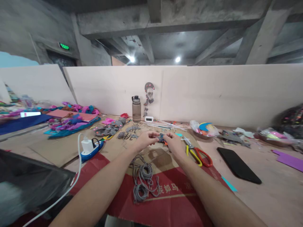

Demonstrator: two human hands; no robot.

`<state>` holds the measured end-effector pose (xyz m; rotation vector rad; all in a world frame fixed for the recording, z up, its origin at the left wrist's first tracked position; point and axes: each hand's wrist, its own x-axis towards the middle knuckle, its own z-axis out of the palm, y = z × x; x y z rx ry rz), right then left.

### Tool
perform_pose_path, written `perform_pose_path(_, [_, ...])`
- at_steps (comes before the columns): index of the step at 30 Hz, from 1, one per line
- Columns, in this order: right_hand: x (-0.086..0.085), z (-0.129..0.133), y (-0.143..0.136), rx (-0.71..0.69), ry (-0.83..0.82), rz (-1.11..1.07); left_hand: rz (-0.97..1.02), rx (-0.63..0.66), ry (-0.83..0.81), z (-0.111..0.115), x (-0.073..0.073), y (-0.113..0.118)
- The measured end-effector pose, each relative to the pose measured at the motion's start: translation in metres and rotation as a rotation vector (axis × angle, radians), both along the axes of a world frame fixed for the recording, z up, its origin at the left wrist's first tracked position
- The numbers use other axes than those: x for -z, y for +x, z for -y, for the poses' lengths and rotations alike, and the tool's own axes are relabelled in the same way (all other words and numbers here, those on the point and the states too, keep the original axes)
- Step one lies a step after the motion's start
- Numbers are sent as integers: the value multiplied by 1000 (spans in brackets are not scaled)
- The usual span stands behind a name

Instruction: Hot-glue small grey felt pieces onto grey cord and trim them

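Dark grey, possibly felt, a small uneven piece (161,137) sits pinched between both hands (147,140) (173,142).

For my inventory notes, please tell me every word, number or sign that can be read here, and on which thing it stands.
"如马": pale characters on the red sheet; those beside them are unclear.
"机": black character on the brown cardboard; the marks above it are unclear.
Green lit sign: too blurred to read.
Small white device: its display is too small to read.
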<state>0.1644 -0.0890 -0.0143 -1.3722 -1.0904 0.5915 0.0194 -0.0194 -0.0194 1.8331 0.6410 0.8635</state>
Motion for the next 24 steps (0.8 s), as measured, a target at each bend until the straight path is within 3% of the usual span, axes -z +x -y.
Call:
perform_pose_path(6, [-3,5,1,53,-6,14,-57,-200,67,-9,2,-5])
perform_pose_path(13, [6,-1,7,98,10,98,-116,-435,286,-23,9,-10])
perform_pose_path(17, [12,-5,10,132,21,152,-57,-596,316,-26,9,-12])
perform_pose_path(20, [16,-5,9,164,31,195,-25,-605,260,-29,9,-14])
perform_pose_path(24, [15,-1,6,194,47,241,34,-474,157,-33,12,-15])
